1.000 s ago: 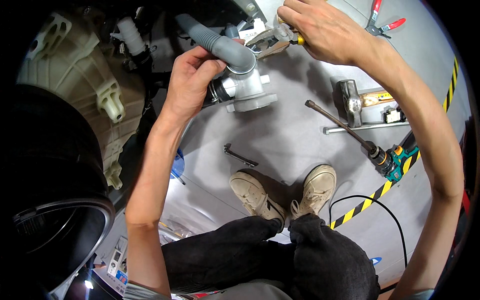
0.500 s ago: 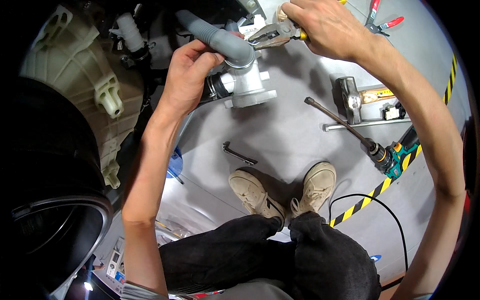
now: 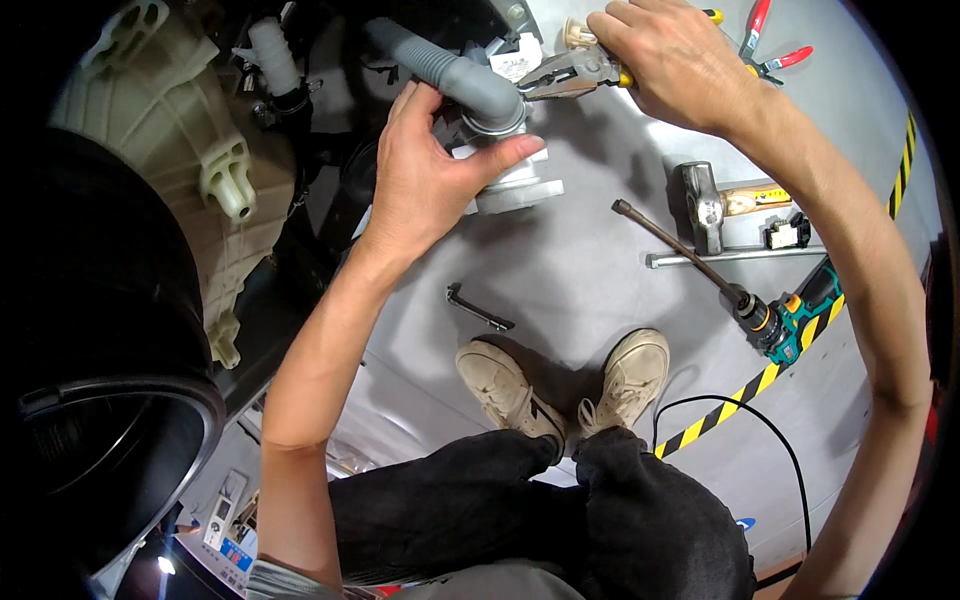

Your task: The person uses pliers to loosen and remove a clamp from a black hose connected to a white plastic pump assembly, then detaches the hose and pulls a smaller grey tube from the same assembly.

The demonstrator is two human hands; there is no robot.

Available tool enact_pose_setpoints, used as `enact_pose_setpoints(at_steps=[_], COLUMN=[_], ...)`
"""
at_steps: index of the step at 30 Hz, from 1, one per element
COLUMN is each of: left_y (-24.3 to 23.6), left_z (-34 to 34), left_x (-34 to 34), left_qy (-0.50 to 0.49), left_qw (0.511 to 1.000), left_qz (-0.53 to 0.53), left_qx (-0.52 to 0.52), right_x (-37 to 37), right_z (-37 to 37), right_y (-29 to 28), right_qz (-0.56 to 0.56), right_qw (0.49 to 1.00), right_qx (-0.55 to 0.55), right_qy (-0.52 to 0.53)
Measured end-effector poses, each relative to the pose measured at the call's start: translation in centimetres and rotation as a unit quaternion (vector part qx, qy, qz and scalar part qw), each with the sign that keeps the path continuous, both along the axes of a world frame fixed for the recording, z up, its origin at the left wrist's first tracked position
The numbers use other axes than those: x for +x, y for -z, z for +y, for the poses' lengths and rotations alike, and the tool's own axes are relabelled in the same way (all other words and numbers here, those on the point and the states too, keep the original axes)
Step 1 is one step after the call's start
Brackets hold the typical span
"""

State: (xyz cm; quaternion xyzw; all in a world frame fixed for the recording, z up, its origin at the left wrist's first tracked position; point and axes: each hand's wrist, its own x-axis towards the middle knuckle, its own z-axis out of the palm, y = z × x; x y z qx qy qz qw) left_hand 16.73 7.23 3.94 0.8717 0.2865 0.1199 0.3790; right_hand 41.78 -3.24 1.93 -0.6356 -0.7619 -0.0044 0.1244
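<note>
A grey corrugated hose (image 3: 425, 60) bends down through a smooth elbow onto a white plastic pump housing (image 3: 520, 195). Around the hose end runs a metal clamp ring (image 3: 497, 128). My left hand (image 3: 430, 165) grips the joint from the left, its thumb across the white housing and its fingers behind, partly hidden. Closed round the yellow handles of a pair of pliers (image 3: 575, 72) is my right hand (image 3: 675, 65). The plier jaws point left and meet the right side of the hose elbow by the clamp; what they bite on is too small to tell.
On the grey floor to the right lie a hammer (image 3: 706, 208), a metal bar (image 3: 740, 256), a teal power driver (image 3: 790, 325) with a long socket, and red-handled pliers (image 3: 757, 40). A small wrench (image 3: 478, 307) lies before my shoes. Machine parts (image 3: 235, 180) fill the left.
My left hand has shifted right and down from the hose elbow, its thumb now across the white housing. The hose, housing and pliers have moved slightly right.
</note>
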Motion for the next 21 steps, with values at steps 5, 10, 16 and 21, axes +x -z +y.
enact_pose_setpoints(at_steps=[5,10,16,21], left_y=[-0.2,0.5,0.6,0.9], left_z=[-0.2,0.3,0.3,0.8], left_x=[0.0,-0.6,-0.7,-1.4], left_qy=[-0.042,-0.019,0.011,0.038], left_qw=[0.992,0.993,0.992,0.989], left_qz=[-0.039,-0.056,-0.098,-0.092], left_qx=[-0.113,-0.101,-0.08,-0.106], right_x=[-0.1,-1.1,-2.5,-4.2], right_z=[-0.4,-1.3,-2.4,-3.6], right_y=[-0.2,-0.5,-0.7,-1.1], right_qz=[-0.012,-0.02,-0.039,-0.057], right_qw=[1.0,0.999,0.995,0.99], right_qx=[-0.015,-0.013,0.02,-0.012], right_qy=[0.009,0.028,0.085,0.129])
